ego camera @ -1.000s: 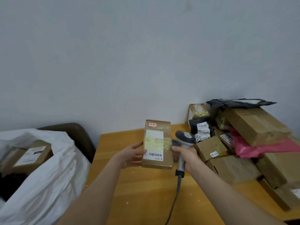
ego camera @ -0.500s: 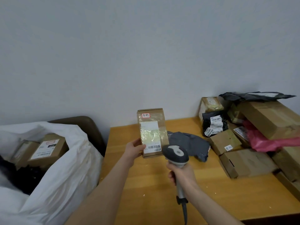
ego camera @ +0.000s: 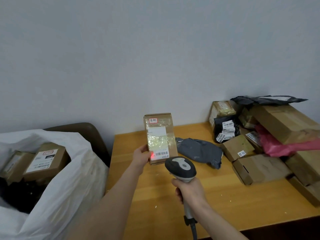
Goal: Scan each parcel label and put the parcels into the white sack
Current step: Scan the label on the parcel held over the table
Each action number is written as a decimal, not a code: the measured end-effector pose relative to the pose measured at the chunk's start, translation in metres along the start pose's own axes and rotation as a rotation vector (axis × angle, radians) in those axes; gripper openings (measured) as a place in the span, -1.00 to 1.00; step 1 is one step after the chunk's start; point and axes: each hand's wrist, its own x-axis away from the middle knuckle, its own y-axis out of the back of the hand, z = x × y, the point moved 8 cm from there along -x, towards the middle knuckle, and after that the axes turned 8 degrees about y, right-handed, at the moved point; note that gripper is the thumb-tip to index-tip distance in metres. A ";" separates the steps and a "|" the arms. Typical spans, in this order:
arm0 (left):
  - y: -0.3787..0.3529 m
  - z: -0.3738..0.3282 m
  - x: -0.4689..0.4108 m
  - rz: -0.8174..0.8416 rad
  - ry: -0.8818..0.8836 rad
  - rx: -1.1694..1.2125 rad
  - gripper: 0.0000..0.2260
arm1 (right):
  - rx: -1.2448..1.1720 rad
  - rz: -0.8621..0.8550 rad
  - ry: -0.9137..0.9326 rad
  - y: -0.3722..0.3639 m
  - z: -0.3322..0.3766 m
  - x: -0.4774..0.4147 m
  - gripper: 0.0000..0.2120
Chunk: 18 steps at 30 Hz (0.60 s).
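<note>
Our left hand [ego camera: 141, 157] pinches the stiff, seemingly light parcel [ego camera: 160, 138] by its edge while our right hand [ego camera: 189, 190] grips the scanner [ego camera: 181, 168].

The brown cardboard parcel [ego camera: 160, 135] is matt, but wrinkled clear tape gives its front a glossy sheen over the white paper label [ego camera: 156, 133]. The barcode scanner [ego camera: 181, 168] is matt dark-grey and pale-grey plastic. The desk [ego camera: 225, 201] is smooth varnished wood. The white sack [ego camera: 69, 179] is thin, matt and crumpled. The grey mailer bag [ego camera: 199, 151] is creased matt plastic film.
</note>
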 end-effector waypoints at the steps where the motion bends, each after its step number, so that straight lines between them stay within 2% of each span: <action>1: 0.001 0.000 -0.001 -0.004 0.000 0.001 -0.56 | 0.002 -0.001 0.001 -0.001 0.000 0.000 -0.84; 10: 0.008 -0.004 -0.001 -0.037 -0.008 0.022 -0.57 | -0.007 0.003 0.024 -0.005 0.006 0.002 -0.83; 18: 0.036 -0.021 0.024 -0.073 -0.043 0.042 -0.53 | -0.157 0.039 0.104 -0.015 0.044 -0.020 -0.92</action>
